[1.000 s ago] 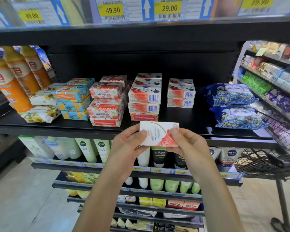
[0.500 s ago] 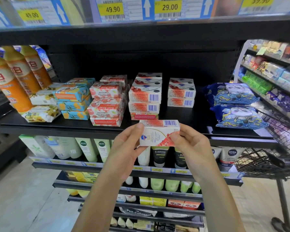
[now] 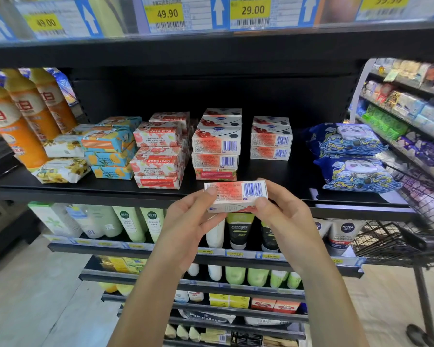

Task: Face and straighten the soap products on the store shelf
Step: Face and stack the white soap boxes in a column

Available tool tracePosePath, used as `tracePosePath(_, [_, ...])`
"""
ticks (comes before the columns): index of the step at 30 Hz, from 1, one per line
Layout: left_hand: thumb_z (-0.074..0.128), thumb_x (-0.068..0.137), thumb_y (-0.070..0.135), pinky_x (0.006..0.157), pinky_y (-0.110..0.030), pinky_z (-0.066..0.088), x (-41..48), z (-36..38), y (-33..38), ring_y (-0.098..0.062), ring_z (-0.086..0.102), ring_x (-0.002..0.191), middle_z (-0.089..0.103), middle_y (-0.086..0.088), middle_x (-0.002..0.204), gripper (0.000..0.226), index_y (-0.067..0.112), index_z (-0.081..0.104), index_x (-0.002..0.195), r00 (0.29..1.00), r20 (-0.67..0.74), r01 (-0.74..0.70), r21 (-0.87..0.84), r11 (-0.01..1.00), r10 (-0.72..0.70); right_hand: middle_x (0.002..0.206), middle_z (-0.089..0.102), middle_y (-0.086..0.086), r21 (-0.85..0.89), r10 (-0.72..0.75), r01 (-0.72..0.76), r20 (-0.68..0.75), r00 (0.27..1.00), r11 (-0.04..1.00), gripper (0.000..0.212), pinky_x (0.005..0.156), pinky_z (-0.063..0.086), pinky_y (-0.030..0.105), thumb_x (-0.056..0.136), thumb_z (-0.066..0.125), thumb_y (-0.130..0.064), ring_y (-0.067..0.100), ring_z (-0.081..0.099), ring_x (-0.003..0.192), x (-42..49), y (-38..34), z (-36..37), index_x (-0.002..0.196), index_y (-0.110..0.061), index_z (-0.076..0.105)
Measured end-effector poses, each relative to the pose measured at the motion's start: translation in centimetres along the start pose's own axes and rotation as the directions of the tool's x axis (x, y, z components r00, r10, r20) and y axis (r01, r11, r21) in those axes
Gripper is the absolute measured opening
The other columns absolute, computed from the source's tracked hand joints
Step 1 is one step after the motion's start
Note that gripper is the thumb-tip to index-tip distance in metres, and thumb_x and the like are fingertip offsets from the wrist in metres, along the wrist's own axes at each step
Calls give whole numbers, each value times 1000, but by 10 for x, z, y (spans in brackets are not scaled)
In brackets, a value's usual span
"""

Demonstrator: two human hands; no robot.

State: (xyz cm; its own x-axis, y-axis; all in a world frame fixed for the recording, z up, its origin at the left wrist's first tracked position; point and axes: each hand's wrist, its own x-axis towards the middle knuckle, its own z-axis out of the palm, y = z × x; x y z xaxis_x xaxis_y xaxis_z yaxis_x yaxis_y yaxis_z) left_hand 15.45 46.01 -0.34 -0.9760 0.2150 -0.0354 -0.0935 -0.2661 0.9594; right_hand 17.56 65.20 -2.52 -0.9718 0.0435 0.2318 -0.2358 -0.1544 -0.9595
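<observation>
Hands grip one soap box (image 3: 236,196) before a black store shelf (image 3: 60,190): left hand (image 3: 188,229) and right hand (image 3: 283,216) pinching opposite ends, barcode side up.

- Pretty clearly a shop, the toiletries aisle of a supermarket or drugstore.
- Yellow price tags (image 3: 164,13) reading 49.90 and 29.00, with barcodes and blue arrows, run along the edge of the shelf above. Smaller price labels (image 3: 236,253) line the lower shelf edges.
- The black display shelf (image 3: 85,190) holds many copies of the same goods: stacked soap boxes (image 3: 216,144) with barcodes facing out, and Goat Soap packs (image 3: 158,159) piled beside them.
- Identical orange bottles (image 3: 13,131) stand in a row at the left.
- There are rows of face-wash tubes (image 3: 238,231) below, including a Nivea Men tube (image 3: 346,234).
- A wire shopping cart (image 3: 396,241) sits at the right.
- Behind the cart, another rack (image 3: 411,113) is packed with packaged goods.
</observation>
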Motion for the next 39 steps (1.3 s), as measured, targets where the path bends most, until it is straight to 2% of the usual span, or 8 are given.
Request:
tracePosePath(5, [60,100,25,111,-44,46,0,0,-1,-23,67,121,73,-10,124,35,5,66,128,999,11,-38,10,999,38,117,76,4,37,103,-101,-58,993,994,63,105,53,44,80,68,-52,21,71,111,1,3,4,130,-14,66])
tracePosePath(9, [70,89,27,111,-43,47,3,-1,-2,-23,67,121,73,-11,124,53,7,60,137,999,-2,-45,-13,999,45,113,77,5,38,129,-126,-58,990,991,64,102,54,43,79,66,-56,23,73,107,2,1,6,125,-12,68])
tracePosePath(17, [74,78,28,115,-44,43,5,1,-4,-20,66,122,72,-7,126,64,18,57,140,999,-2,-42,-13,999,42,114,76,10,122,133,-125,-65,989,985,51,100,54,41,87,66,-39,25,71,114,3,0,5,125,-5,68])
tracePosePath(23, [80,84,40,120,-51,33,9,-1,-4,-16,59,131,69,2,133,58,26,62,138,998,-49,-35,-13,999,35,126,73,4,97,66,-63,-30,997,993,48,100,53,38,85,69,-27,23,69,118,2,4,0,132,-18,64])
tracePosePath(27, [68,98,34,116,-49,41,9,-3,-4,-23,62,128,70,-6,131,45,15,62,138,999,-33,-35,-13,999,35,133,69,0,107,17,-18,8,1000,994,57,101,53,37,85,73,-20,23,68,120,3,5,-4,140,-17,56])
tracePosePath(32, [59,99,24,100,-37,56,7,0,-3,-24,72,111,76,-11,117,30,7,71,121,1000,-24,-15,-31,999,15,141,64,2,97,-14,10,36,999,995,63,100,53,33,88,74,-14,22,64,126,6,9,-7,146,-15,50])
tracePosePath(36, [61,98,22,99,-37,57,10,-1,-4,-25,72,111,76,-12,117,30,6,71,121,1000,-27,-13,-26,1000,13,143,62,-1,55,-26,22,60,998,998,70,101,53,31,84,77,-19,19,62,128,8,9,-10,148,-20,48])
tracePosePath(39, [60,98,20,100,-37,56,10,-2,-4,-25,72,112,75,-11,118,30,7,70,123,999,-31,-26,-26,999,25,141,63,-6,-73,-34,37,49,998,997,71,102,52,29,87,79,-10,12,58,130,8,6,-11,148,-24,47])
